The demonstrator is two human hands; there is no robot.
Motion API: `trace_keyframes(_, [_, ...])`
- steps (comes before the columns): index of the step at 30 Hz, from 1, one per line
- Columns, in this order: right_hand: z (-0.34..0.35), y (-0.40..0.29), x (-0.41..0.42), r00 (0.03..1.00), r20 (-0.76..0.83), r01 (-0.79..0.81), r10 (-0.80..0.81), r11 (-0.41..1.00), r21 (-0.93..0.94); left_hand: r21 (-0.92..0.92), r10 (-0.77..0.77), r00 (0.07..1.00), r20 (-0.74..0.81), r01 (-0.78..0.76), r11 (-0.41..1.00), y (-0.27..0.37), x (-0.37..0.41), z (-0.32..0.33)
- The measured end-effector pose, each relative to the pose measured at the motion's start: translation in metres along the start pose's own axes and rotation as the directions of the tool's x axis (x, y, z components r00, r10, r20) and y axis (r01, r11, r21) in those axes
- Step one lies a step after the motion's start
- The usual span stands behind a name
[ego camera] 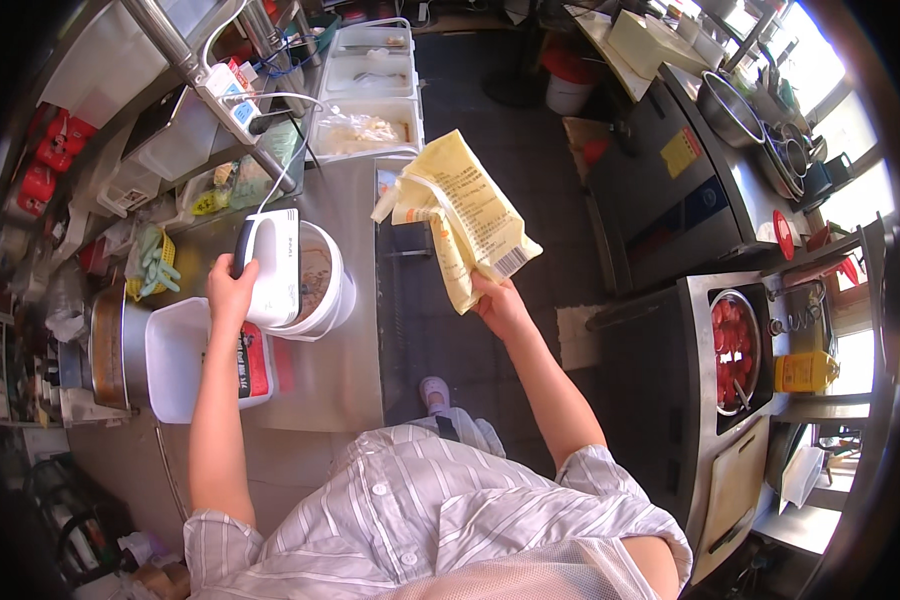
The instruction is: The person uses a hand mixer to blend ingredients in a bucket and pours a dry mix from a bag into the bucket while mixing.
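Note:
My left hand (231,289) grips the dark handle of a white electric hand mixer (277,262), whose cord runs up to a power strip. The mixer lies over the left part of a round white plastic bucket (341,300) holding a brownish mix; its beaters are hidden. Away to the right, my right hand (501,306) pinches the lower end of a yellow printed plastic bag (472,202) and holds it up over the floor. A white rectangular tub (172,352) stands beside the bucket, with a red and black printed pack (253,360) showing at its right side.
Lidded clear bins (367,112) stand at the table's far end. A power strip (234,101) is fixed to a metal post. Green gloves (154,262) lie in a yellow basket. To the right are a sink with a bowl of red pieces (733,345) and a cutting board (731,495).

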State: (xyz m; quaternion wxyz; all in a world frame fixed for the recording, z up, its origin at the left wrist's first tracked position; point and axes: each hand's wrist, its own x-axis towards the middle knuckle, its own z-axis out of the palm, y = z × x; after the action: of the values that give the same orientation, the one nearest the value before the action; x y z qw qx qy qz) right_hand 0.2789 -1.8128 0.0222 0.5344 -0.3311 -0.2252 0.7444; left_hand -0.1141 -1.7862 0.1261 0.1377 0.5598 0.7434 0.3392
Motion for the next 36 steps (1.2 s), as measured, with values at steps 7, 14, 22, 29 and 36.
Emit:
trace_keyframes(7, [0.014,-0.007,-0.001,1.0,0.016,0.008,-0.008,1.0,0.011,0.39,0.019,1.0,-0.014,-0.012,0.921,0.019,-0.018,0.006])
trace_keyframes(14, [0.033,0.019,0.017,0.997,0.065,-0.044,0.048,0.997,-0.066,0.331,0.092,0.993,-0.068,-0.065,0.942,0.031,-0.024,0.009])
trace_keyframes(22, [0.003,0.037,-0.022,0.994,0.039,-0.105,0.101,0.988,0.116,0.263,0.095,0.995,-0.036,-0.082,0.961,0.025,-0.037,0.003])
trace_keyframes(29, [-0.012,0.055,-0.086,0.998,-0.031,-0.037,0.045,0.974,0.224,0.296,0.32,0.936,-0.147,-0.267,0.917,0.017,-0.056,-0.003])
trace_keyframes(36, [-0.011,0.064,-0.156,0.99,-0.136,0.08,-0.031,0.926,0.369,0.16,0.577,0.782,-0.234,-0.555,0.816,0.075,-0.131,-0.01])
